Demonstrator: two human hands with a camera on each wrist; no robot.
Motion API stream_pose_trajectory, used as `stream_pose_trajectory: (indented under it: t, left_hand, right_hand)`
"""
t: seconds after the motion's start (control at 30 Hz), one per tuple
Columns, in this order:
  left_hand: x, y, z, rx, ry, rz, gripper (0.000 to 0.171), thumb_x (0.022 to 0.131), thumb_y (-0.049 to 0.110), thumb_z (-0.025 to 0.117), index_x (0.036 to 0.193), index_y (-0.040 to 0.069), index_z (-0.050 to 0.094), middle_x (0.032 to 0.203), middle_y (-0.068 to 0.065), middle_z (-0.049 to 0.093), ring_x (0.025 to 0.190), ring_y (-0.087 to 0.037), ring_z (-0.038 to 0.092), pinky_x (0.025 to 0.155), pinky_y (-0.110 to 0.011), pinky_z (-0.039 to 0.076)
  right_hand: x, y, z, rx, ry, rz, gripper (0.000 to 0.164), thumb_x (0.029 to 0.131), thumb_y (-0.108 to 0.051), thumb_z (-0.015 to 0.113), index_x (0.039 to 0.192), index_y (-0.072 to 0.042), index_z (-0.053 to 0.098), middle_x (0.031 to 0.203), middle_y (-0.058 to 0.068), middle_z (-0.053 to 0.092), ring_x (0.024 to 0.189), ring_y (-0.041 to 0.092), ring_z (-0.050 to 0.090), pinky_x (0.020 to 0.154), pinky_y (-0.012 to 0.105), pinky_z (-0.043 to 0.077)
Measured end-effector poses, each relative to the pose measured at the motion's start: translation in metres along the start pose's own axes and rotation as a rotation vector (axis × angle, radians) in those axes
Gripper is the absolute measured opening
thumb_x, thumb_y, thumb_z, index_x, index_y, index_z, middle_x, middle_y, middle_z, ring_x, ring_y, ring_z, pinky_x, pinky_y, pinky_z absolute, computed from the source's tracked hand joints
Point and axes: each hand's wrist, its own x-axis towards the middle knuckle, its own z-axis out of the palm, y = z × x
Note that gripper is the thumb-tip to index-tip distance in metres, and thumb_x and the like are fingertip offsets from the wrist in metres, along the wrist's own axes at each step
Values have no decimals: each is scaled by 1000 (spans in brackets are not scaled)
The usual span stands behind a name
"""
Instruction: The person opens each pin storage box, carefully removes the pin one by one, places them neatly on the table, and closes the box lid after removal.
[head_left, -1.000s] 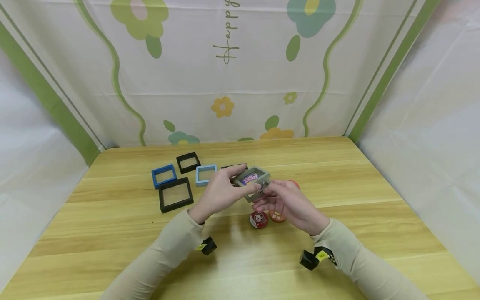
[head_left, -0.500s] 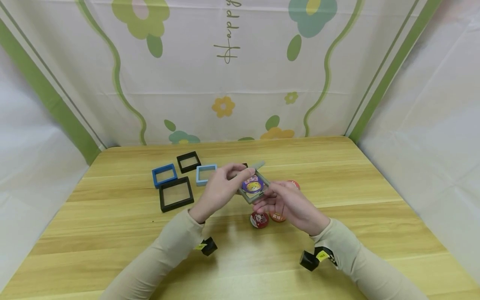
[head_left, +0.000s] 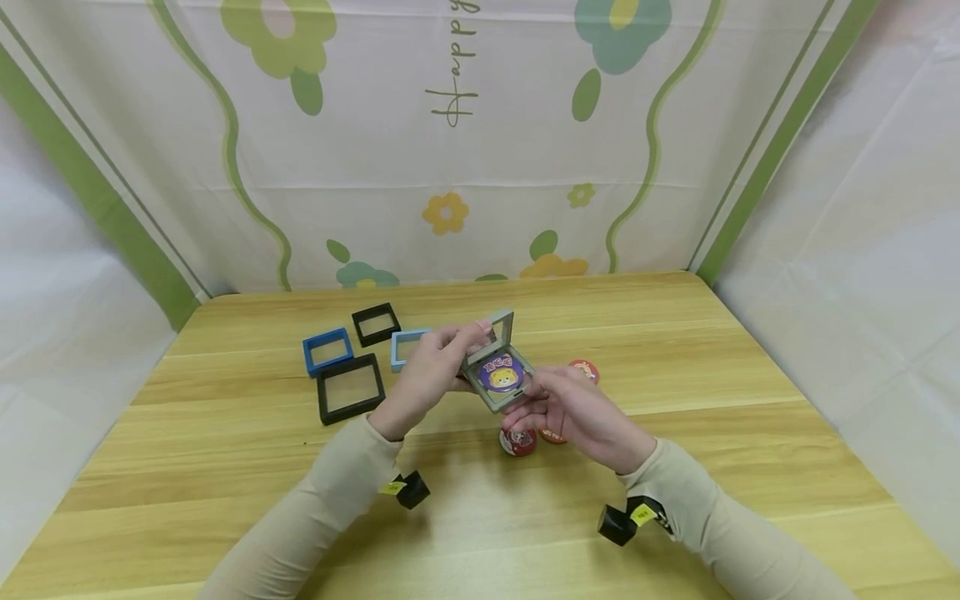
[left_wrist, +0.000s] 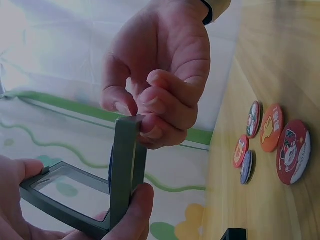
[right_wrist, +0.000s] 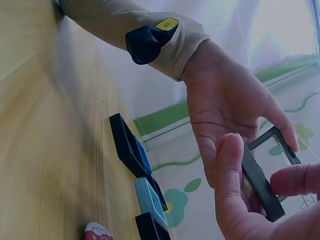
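Note:
A small grey-green hinged display case (head_left: 480, 393) is held above the table with its lid (head_left: 510, 327) swung up. Inside lies a round purple badge (head_left: 502, 375) with a yellow bear face. My left hand (head_left: 429, 377) grips the case from the left, its thumb against the raised lid. At the near right corner, my right hand (head_left: 581, 417) pinches the case edge between thumb and fingers. In the left wrist view the case (left_wrist: 125, 170) stands edge-on, lid spread away from the base. Below the right hand lie a dark red badge (left_wrist: 294, 152) and an orange badge (left_wrist: 271, 128).
Left on the wooden table are a blue frame (head_left: 330, 367), a large black frame (head_left: 356, 410), a small black frame (head_left: 360, 332) and a light blue frame (head_left: 395, 354). Another black frame (right_wrist: 150, 227) shows in the right wrist view. A red badge (head_left: 587, 370) lies beyond the right hand.
The lid has swung from closed to upright, uncovering the purple badge. My left hand has shifted slightly left and its thumb has moved up with the lid. The right hand keeps its pinch.

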Motion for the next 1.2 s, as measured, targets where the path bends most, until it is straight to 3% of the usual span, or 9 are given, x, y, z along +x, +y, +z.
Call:
stream_pose_trajectory:
  t: [0.1, 0.2, 0.37, 0.53, 0.67, 0.8, 1.0, 1.2]
  left_hand:
    - [-1, 0, 0, 33, 9, 6, 61, 93, 57, 59, 118, 2, 64, 102, -14, 65, 84, -26, 66, 70, -36, 57]
    - [-1, 1, -1, 60, 32, 13, 62, 92, 59, 59, 120, 4, 64, 100, -13, 65, 84, -25, 66, 71, -36, 57]
    - [-1, 1, 0, 92, 49, 16, 67, 90, 63, 59, 120, 3, 63, 95, -12, 66, 81, -25, 67, 70, -37, 57]
    - [-1, -1, 4, 107, 35, 13, 69, 89, 63, 60, 119, 1, 63, 91, -10, 68, 77, -24, 68, 68, -37, 57]
    - [-3, -3, 8, 109, 39, 5, 68, 88, 64, 61, 119, 3, 63, 89, -10, 68, 75, -24, 68, 69, -37, 57]
    - [-6, -5, 11, 123, 38, 10, 68, 88, 64, 61, 123, 5, 62, 88, -9, 68, 75, -23, 68, 69, -37, 57]
    - [-9, -4, 14, 109, 22, 22, 66, 89, 62, 61, 123, 5, 62, 89, -10, 68, 74, -23, 67, 68, -37, 57]
    - [-12, -4, 15, 162, 17, 32, 66, 88, 64, 61, 122, 8, 63, 91, -10, 69, 77, -26, 67, 68, -36, 55]
  right_hand:
    - [0, -1, -1, -18, 6, 4, 32, 95, -7, 45, 112, 17, 56, 98, 24, 67, 84, 28, 69, 78, 38, 56]
    - [0, -5, -5, -135, 67, -21, 30, 98, -16, 53, 110, 11, 58, 103, 25, 65, 84, 33, 68, 74, 42, 56]
    - [-2, -14, -12, -538, 310, -155, 42, 95, -35, 66, 116, 1, 58, 105, 19, 61, 84, 33, 64, 66, 43, 57]
    - [-5, -18, -13, -878, 478, -343, 32, 91, -37, 72, 102, -8, 66, 89, 5, 64, 75, 21, 61, 61, 33, 53]
    - [-3, -15, -9, -958, 458, -472, 23, 88, -29, 77, 97, -10, 67, 86, 0, 64, 71, 16, 59, 60, 31, 51]
    - [-2, -11, -6, -989, 413, -531, 22, 84, -24, 81, 96, -10, 69, 88, 0, 64, 70, 16, 58, 59, 31, 50]
    - [0, -6, -4, -1049, 382, -502, 28, 80, -29, 84, 97, -12, 70, 89, 0, 60, 70, 16, 54, 59, 31, 46]
    - [2, -5, -3, -1104, 354, -459, 28, 82, -30, 83, 98, -10, 73, 91, 2, 60, 69, 16, 50, 59, 32, 44]
